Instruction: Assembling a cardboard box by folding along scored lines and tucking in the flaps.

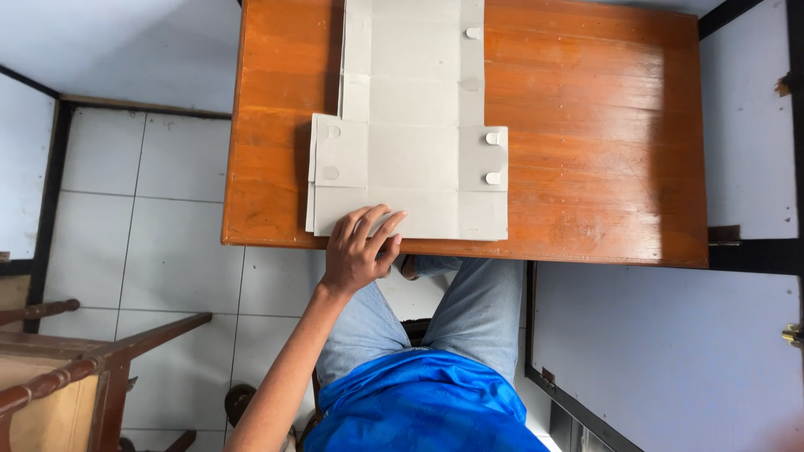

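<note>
We look down on a floor of pale square tiles (159, 159) with dark grout lines, which fills the left side of the view, and on white panels edged in black on the right. One glossy reddish-brown wooden table (603, 142) takes up the middle and top, its planks running left to right and a bright sheen lying on its right half. At the lower left stands one piece of dark wooden furniture with turned rails (59, 368), well apart from the table.

On the table lie the flat grey cardboard box blanks (414, 155), unfolded. We count at least two: one long sheet running up and out of view at the top, and a wider one lying over its near end, with a further edge showing at the left that hints at a stack, though we cannot tell how many are under it. The blanks lie left of the table's centre, the near edge close to the table's front edge. We count four small rounded tabs on the right side and two curved slits on the left panel.

Below the table we see our blue shirt and light blue jeans.

One hand is in view: our left hand (360, 251) rests on the near edge of the top blank, fingers spread flat on the cardboard, its grip open and closed around nothing. The right hand is out of view, so its grip we cannot tell.
</note>
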